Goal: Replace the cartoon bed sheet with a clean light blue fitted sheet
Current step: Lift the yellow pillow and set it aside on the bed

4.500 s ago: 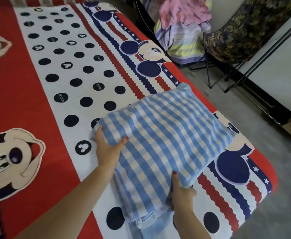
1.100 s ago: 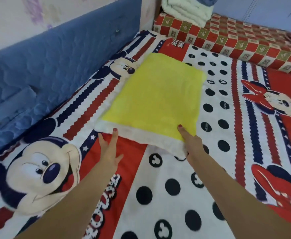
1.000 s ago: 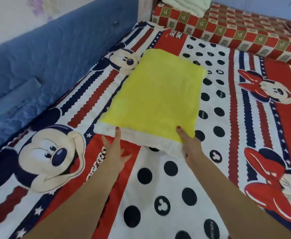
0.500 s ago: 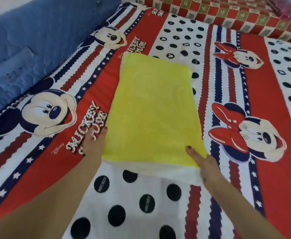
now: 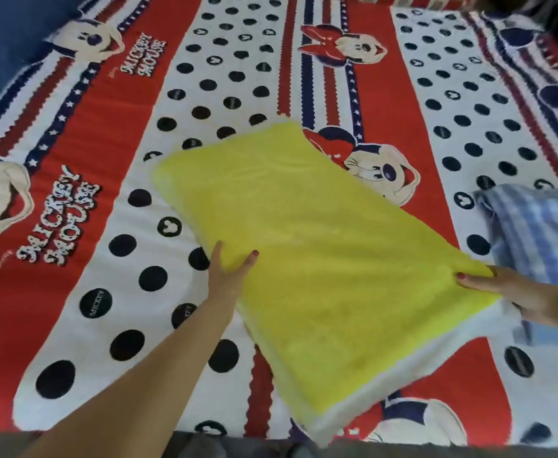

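1. The cartoon bed sheet (image 5: 132,133) is lying spread over the whole bed, red and white bands with black dots and mouse characters everywhere.
2. A yellow pillow (image 5: 304,252) is sitting diagonally on it, long axis running from about 11 o'clock to 5 o'clock, white edge hanging toward the near bed edge.
3. The left hand (image 5: 229,276) is gripping the pillow's 9 o'clock edge, thumb on top, fingers tucked under so can't tell how they're lying.
4. The right hand (image 5: 515,292) is pinching the 3 o'clock corner, thumb on the yellow top.
5. A blue checked pillow (image 5: 542,233) is lying just beside that, at 3 o'clock.
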